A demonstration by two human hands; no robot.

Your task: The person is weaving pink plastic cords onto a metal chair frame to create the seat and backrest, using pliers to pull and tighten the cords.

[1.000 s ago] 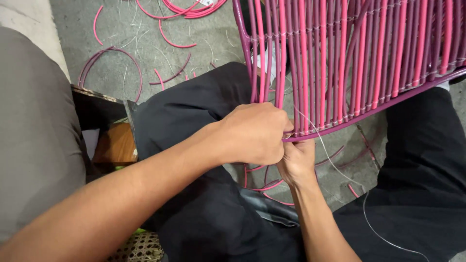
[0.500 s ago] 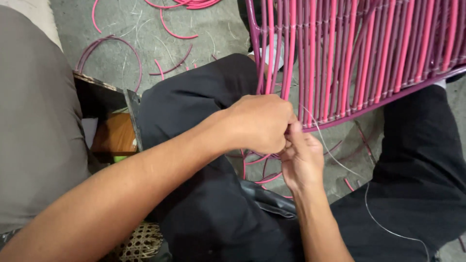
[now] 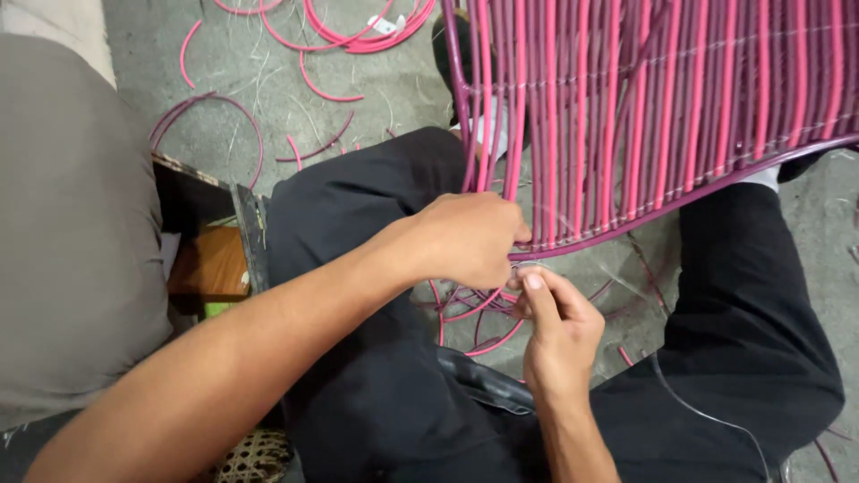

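Pink and purple plastic cords run side by side across a woven panel (image 3: 662,116), stretched on a purple frame bar (image 3: 716,183) that slants from lower left to upper right across your lap; the cords themselves run up and away from you, their long axis close to vertical in the view.

Your left hand (image 3: 470,237) lies curled against the panel's lower left corner, its knuckles touching the frame bar; its fingers are folded shut around the cords at that corner, though what exactly they pinch is hidden under the hand. Your right hand (image 3: 559,331) sits just below and slightly right of it, thumb and forefinger pressed together at the frame's underside; they appear to pinch a thin clear line (image 3: 680,402) that trails down and right over your black trousers (image 3: 385,411), but the contact point is too small to tell for certain.

So the working spot lies directly ahead of both hands, at the bar's lower left end; the left hand is the nearer one, touching it, while the right comes up from beneath.

Loose pink cord ends (image 3: 474,313) hang below the bar between your knees; more cut pink offcuts (image 3: 358,36) lie scattered on the grey concrete floor (image 3: 259,80) beyond; a small wooden stool (image 3: 210,264) stands at your left, beside your grey shirt.
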